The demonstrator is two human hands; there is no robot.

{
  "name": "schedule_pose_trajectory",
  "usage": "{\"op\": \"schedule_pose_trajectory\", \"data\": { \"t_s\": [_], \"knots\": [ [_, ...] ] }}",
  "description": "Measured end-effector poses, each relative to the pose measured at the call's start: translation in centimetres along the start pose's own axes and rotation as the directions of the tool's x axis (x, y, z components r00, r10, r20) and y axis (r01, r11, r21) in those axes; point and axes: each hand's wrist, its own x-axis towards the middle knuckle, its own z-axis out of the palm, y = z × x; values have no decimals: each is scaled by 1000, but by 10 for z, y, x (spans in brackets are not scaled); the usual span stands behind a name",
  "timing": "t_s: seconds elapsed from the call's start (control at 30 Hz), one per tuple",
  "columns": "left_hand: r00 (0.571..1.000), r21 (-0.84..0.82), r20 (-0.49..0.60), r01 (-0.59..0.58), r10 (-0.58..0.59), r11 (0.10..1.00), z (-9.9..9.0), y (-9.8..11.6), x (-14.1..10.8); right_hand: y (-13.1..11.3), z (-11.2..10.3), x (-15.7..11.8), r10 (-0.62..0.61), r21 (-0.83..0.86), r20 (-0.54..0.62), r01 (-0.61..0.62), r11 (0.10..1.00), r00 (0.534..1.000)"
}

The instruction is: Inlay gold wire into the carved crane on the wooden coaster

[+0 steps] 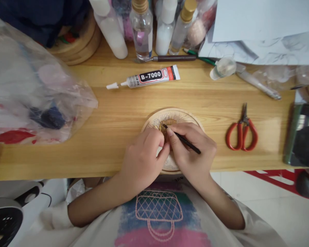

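Note:
A round, pale board [185,115] with fine line drawing on it lies at the table's front edge, partly covered by my hands. Gold wire-like loops [170,121] stand out on its upper part. My right hand [194,144] grips a slim black pen-like tool [187,142], its tip against the gold work; whether it is tweezers I cannot tell. My left hand [144,157] is closed in a pinch over the board's left side, close to that tip. A thin yellow strand shows by the left fingertips, but what they hold is hidden.
Above the board lies a B-7000 glue tube [151,78], its white cap [112,86] at the nozzle. Red-handled pliers [242,132] and a phone [302,135] are to the right. Bottles [141,31], a craft knife [173,58] and papers [265,20] line the back; a plastic bag [41,82] fills the left.

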Motion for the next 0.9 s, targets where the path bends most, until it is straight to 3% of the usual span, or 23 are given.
{"op": "schedule_pose_trajectory", "data": {
  "t_s": [0.4, 0.73, 0.9],
  "knots": [
    [978, -10, 127, -165, 165, 986, -9, -12, -10, 1, -1, 1, -18, -10, 5, 18, 1000, 1000],
    [985, 23, 82, -155, 153, 988, -7, -14, -14, -3, -8, -1, -22, 17, 16, 21, 1000, 1000],
    [984, 20, 28, -176, 176, 984, -10, -16, -16, 10, -28, 11, -22, -5, -168, 22, 1000, 985]
  ]
}}
